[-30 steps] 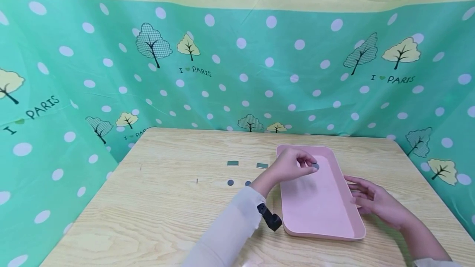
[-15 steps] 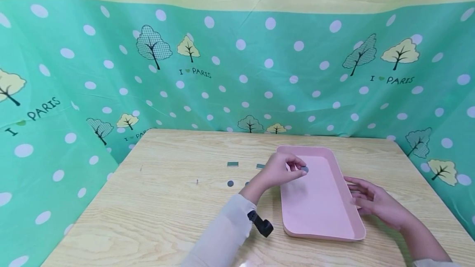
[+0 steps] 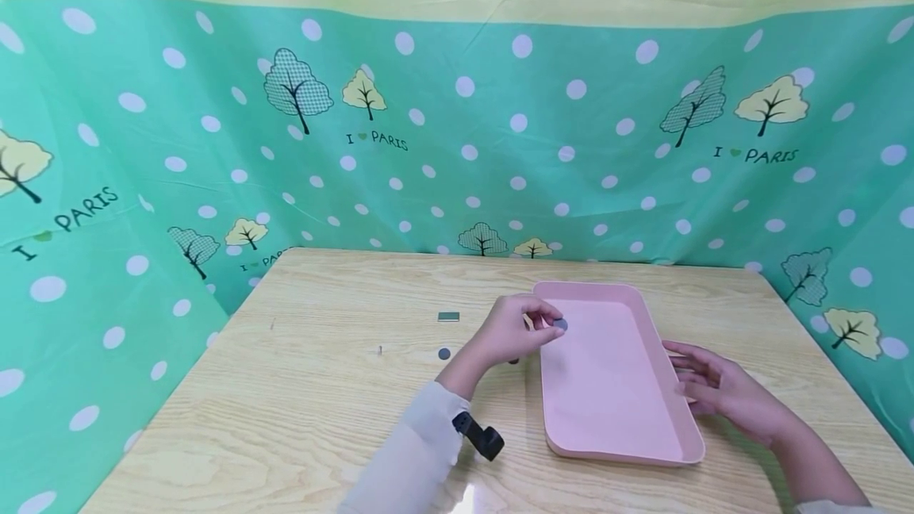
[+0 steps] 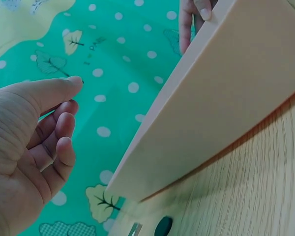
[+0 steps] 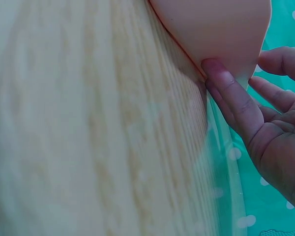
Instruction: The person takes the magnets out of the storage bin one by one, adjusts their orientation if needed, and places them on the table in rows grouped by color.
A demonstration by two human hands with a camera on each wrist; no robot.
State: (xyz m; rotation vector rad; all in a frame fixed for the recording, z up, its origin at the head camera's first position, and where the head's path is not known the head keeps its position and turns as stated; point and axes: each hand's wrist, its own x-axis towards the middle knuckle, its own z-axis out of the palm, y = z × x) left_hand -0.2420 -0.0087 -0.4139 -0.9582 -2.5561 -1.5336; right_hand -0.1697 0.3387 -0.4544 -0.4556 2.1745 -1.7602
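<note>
My left hand pinches a small dark grey disc between thumb and fingertips, over the left rim of a shallow pink tray. In the left wrist view, that left hand is seen from the thumb side, with the disc mostly hidden. My right hand rests at the tray's right side, its thumb at the rim. In the right wrist view, extended fingers of this hand touch the tray's outer wall. Another dark disc shows partly beneath the left hand.
One more dark disc lies left of the tray on the wooden table. A small green rectangular piece is behind it, and a tiny pale object lies further left. A green printed curtain encloses the table's far edge.
My left hand has moved left from over the tray's middle to its left rim, still pinching the disc. It now hides the second rectangular piece. My right hand stays put.
</note>
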